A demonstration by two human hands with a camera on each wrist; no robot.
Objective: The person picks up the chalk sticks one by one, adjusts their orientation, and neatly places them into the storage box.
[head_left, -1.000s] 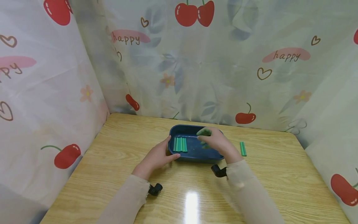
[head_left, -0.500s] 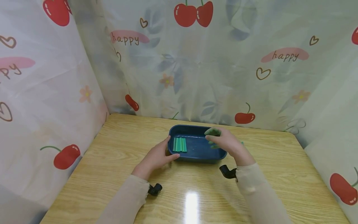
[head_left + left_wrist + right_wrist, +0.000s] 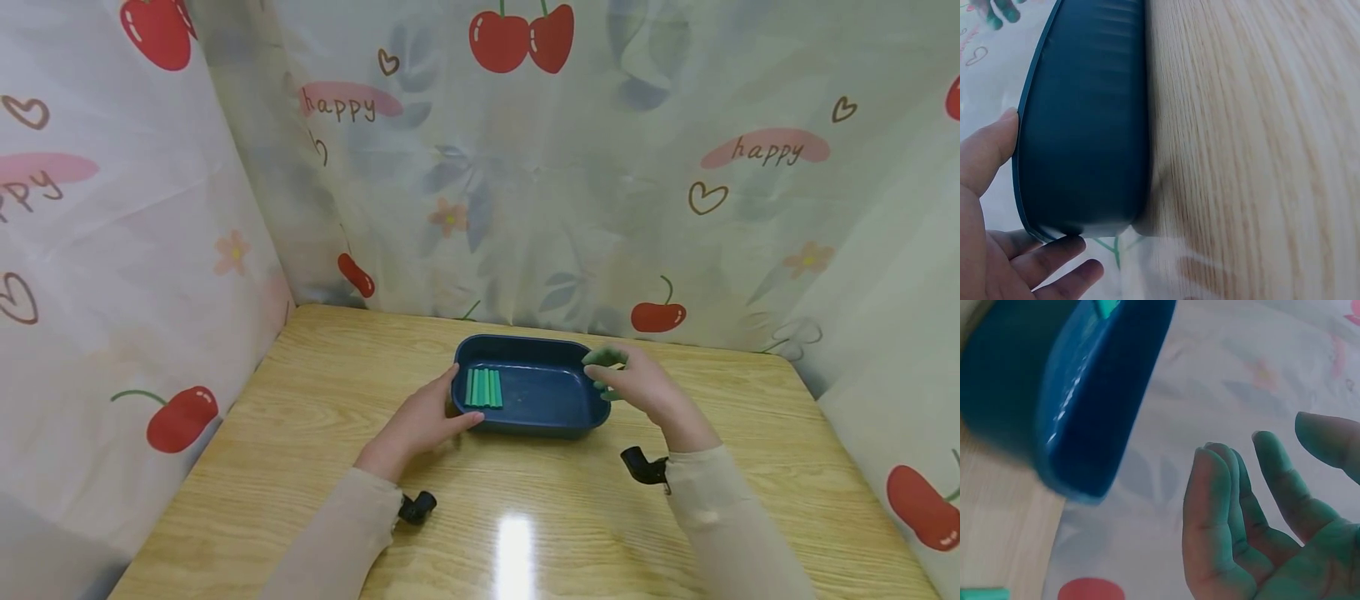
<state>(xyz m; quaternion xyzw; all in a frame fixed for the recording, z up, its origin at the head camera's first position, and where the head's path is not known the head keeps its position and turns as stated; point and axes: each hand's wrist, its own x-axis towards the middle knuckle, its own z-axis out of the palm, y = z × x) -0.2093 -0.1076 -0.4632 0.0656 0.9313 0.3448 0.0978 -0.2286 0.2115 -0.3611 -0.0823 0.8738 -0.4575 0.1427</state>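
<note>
A dark blue rectangular tray [image 3: 531, 429] stands on the table. Several short green sticks [image 3: 483, 388] lie side by side at its left end. My left hand [image 3: 420, 418] grips the tray's near left corner, thumb at the near rim and fingers around the left end; the left wrist view shows the thumb [image 3: 991, 150] on the rim. Over the tray's right end is my right hand [image 3: 637, 383], with nothing between its spread thumb and fingers. In the right wrist view, its fingers [image 3: 1207, 512] look green-tinted and are apart from the tray.
A green piece [image 3: 984, 594] lies on the table at the lower left of the right wrist view; the right hand hides that spot from the head view. A printed cloth curtain [image 3: 525, 208] stands along the back and sides of the wooden table [image 3: 300, 400].
My right hand has moved rightward from above the tray's middle to its right end, covering the green sticks seen on the table earlier. The left hand and the tray's sticks stay put.
</note>
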